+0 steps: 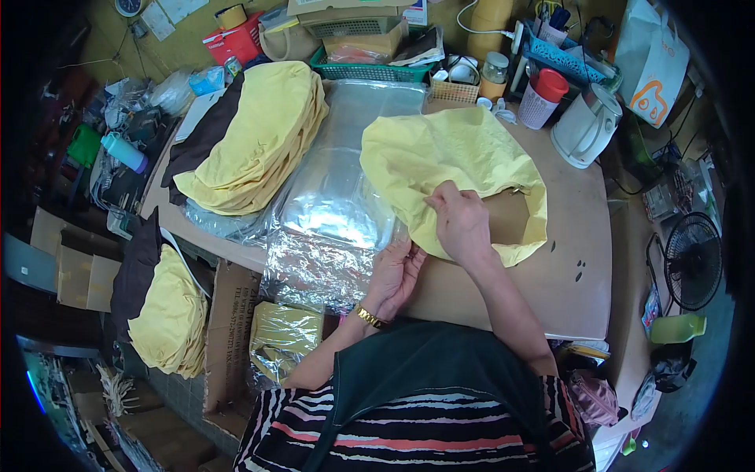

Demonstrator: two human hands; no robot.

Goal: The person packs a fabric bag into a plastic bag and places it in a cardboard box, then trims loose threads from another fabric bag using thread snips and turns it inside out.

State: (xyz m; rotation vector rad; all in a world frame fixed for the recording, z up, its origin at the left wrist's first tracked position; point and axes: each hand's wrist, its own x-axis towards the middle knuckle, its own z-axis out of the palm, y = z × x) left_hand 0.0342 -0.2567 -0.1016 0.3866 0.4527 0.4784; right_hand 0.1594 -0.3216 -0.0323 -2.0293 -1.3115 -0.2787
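A yellow cloth piece (472, 149) lies on the table in front of me, its hem curving round an opening through which brown tabletop shows. My right hand (464, 224) is closed in a pinch on the cloth at the near side of that opening. Lower and to the left, my left hand (397, 271), with a gold watch (370, 316) on its wrist, has its fingers curled at the near edge of the same cloth; the exact grip is partly hidden. Left of the cloth lies a stack of clear plastic bags (338, 189), its shiny lower end beside my left hand.
A thick pile of folded yellow cloth (255, 141) sits at the table's left, another yellow pile (169, 322) lower left. A cardboard box (230, 346) stands near my left side. Along the back are a green basket (370, 72), a red-lidded container (543, 98) and a kettle (586, 126).
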